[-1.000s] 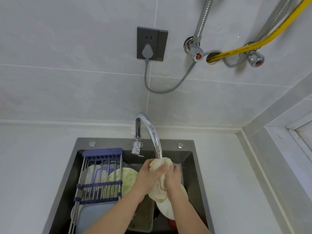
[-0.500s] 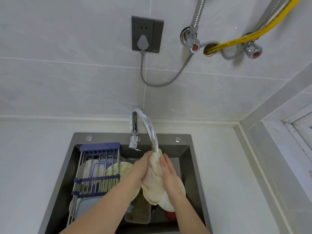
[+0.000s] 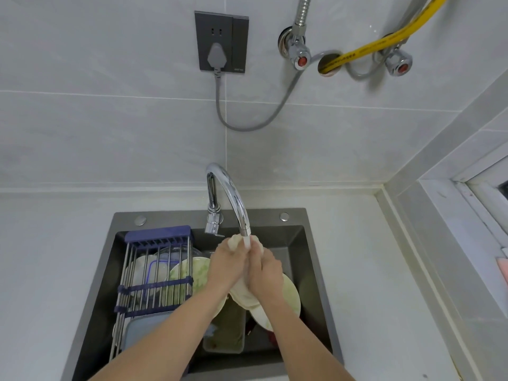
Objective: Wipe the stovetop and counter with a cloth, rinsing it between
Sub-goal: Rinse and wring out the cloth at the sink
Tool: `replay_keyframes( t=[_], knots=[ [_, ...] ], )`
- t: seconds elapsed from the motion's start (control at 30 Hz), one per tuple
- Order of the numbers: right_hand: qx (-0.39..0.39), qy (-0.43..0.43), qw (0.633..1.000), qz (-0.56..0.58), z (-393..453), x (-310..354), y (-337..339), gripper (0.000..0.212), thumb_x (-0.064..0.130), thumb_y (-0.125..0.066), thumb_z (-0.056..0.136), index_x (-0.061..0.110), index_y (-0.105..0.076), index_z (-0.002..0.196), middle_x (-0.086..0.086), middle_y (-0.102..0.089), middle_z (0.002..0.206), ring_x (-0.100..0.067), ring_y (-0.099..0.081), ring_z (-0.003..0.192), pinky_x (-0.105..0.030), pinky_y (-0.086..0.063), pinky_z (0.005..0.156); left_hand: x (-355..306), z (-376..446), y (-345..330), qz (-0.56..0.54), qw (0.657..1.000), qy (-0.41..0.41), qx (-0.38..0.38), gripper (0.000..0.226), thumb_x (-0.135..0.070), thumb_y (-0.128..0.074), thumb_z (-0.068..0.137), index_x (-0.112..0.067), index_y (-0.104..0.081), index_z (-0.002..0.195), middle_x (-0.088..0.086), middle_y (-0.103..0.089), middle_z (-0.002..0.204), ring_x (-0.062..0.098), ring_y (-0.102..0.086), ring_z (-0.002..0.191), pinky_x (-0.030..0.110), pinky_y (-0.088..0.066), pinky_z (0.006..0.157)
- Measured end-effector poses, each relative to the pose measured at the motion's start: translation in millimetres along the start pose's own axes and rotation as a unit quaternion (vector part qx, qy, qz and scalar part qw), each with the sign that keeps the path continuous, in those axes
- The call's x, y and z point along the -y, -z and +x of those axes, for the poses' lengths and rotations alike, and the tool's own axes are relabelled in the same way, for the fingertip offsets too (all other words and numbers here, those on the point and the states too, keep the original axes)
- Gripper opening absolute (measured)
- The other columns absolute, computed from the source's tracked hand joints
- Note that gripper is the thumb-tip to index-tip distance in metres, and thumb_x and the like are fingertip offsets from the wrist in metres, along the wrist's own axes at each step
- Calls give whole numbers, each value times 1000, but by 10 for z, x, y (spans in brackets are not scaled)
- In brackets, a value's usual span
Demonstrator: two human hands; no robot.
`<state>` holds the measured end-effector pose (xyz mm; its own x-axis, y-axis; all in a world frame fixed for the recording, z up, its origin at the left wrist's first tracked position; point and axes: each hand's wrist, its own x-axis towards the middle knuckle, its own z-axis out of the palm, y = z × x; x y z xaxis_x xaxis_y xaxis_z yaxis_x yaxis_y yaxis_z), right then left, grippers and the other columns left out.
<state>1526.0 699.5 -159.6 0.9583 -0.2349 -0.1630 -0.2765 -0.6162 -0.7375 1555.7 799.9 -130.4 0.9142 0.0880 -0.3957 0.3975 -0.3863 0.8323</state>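
While water from the faucet (image 3: 233, 199) strikes it, the cloth (image 3: 244, 295) sits bunched above the sink (image 3: 310, 270), both grips clenched on it: left hand (image 3: 224, 268) at 9 o'clock, right hand (image 3: 265, 273) at 3. Dishes lie below; a rack (image 3: 154, 276) stands further at 9 o'clock.

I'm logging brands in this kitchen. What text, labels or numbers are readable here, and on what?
Nothing reads clearly.
Yellow hose: dark print along its length, too blurred to read.
Wall socket: small mark at the plate's lower right, too small to read.
Faucet, sink, cloth in both hands: no lettering visible.
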Motion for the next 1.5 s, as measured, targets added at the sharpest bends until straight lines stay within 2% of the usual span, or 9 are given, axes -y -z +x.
replay_keyframes(
  t=[0.13,0.37,0.57,0.8,1.03,1.13,1.27,1.37,1.5],
  knots=[
    [-40,34,998,-40,22,-15,82,41,51,-30,108,22,-59,112,-4,-66,72,-25,-66,61,-28,-42,54,-21,0,39,50,998,-33,15,25,-32,-46,105,-28,-67,91,-3,-70,88,20,-67,88,36,-49,77],
    [62,93,971,-213,87,92,209,81,65,-2,92,15,-64,82,-12,-70,81,-34,-68,79,-40,-54,73,25,100,140,-1,993,78,94,33,-32,-43,104,-20,-71,93,9,-66,87,26,-61,79,37,-44,71],
    [39,133,956,-259,58,31,229,72,69,-13,101,19,-59,79,0,-64,73,-22,-64,67,-39,-55,68,48,-23,128,-90,973,193,90,60,-64,-47,99,-13,-60,128,10,-69,112,28,-66,99,37,-51,73],
    [-11,65,992,-109,-320,-25,18,51,69,-44,98,25,-61,119,13,-55,117,-8,-60,97,-19,-46,82,278,-272,28,-348,884,269,157,87,-84,-70,70,-24,-63,133,11,-74,122,35,-73,109,56,-60,90],
    [-24,10,988,153,-518,-194,126,22,40,-67,94,45,-56,113,21,-59,119,-5,-62,108,-26,-54,86,296,-140,68,-408,886,209,78,80,-56,-84,70,-22,-58,137,14,-74,122,36,-73,109,55,-57,96],
    [-38,-126,951,280,-412,-247,196,30,52,-59,97,42,-54,125,13,-60,128,-12,-60,119,-29,-52,94,220,-144,101,-465,857,199,101,66,-44,-72,78,-13,-63,136,17,-72,127,37,-66,120,54,-49,108],
    [93,-302,819,478,-315,-162,319,58,68,-56,97,33,-56,143,3,-67,136,-22,-65,124,-50,-54,102,113,-226,126,-529,808,222,132,48,-38,-54,92,-11,-66,131,24,-71,125,44,-61,123,54,-47,105],
    [111,-301,767,556,-269,-31,337,51,58,-58,99,18,-71,127,-9,-77,120,-28,-74,113,-50,-56,102,116,-249,120,-509,825,210,126,42,-34,-50,95,-9,-68,124,25,-74,116,43,-63,117,53,-50,99],
    [50,-312,860,402,-177,-59,159,38,51,-61,102,18,-73,114,-6,-80,107,-24,-77,101,-44,-61,93,164,-201,169,-363,910,165,111,35,-25,-46,100,-14,-70,123,14,-77,114,34,-69,109,46,-55,94]
  ],
)
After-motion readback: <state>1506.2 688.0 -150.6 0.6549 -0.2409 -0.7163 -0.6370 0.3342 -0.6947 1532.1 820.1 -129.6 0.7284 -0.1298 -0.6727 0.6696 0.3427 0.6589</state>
